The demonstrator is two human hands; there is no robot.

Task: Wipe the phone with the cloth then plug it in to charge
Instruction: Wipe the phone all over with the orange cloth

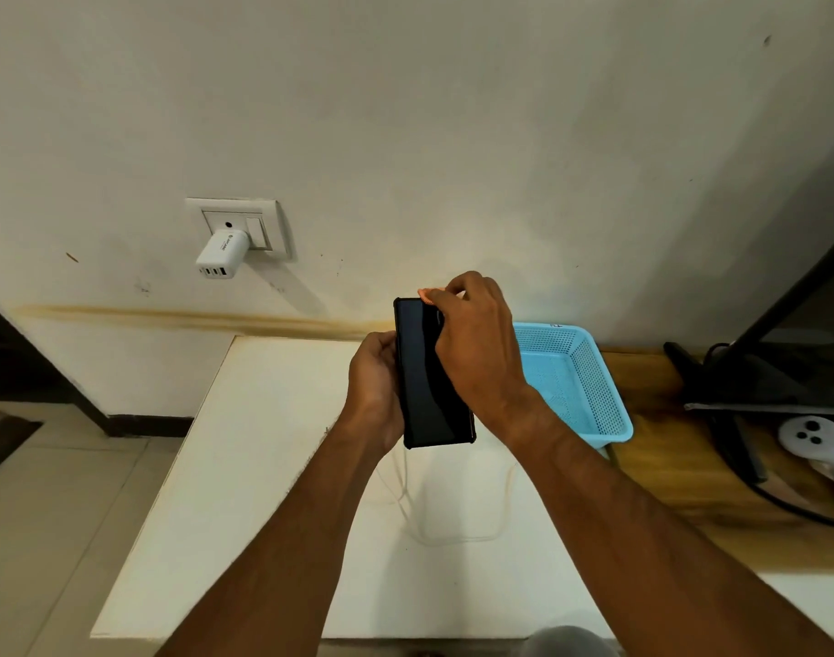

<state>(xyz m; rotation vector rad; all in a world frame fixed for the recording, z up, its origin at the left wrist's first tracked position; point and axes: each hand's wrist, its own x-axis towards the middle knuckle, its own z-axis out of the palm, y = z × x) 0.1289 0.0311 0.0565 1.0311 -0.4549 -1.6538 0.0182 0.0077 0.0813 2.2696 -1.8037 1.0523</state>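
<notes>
Over the table: phone [431, 377] is being held up in the air, above the white table [263, 443], screen facing the camera, not resting on anything
Left hand [377, 386]: fingers are curling round the phone's left edge, gripping it, probably so the screen is staying steady and fully exposed for wiping
Right hand [472, 343]: fingers are bunching up and pinching the cloth [429, 294] against the phone's top right corner, looks like it's pressing the cloth down there to rub
Cloth: only a small orange-pink bit is peeking out past the fingertips, the rest is hiding under the hand
Phone look: dark glossy screen, off, sitting in a black bumper case with chunky corners, can't tell any smudges from here
Cable [408, 495]: pale white cord is lying looped on the table right under the phone, so it's close by for the charging part, ends are hard to make out
Charger [218, 256]: white multi-port brick is already sitting in the wall socket up left, well apart from the phone, nothing plugged into its ports as far as I can see
Progress guess: wiping step is going on, plugging in not yet done
Basket [576, 386]: blue one just behind the right wrist
</notes>
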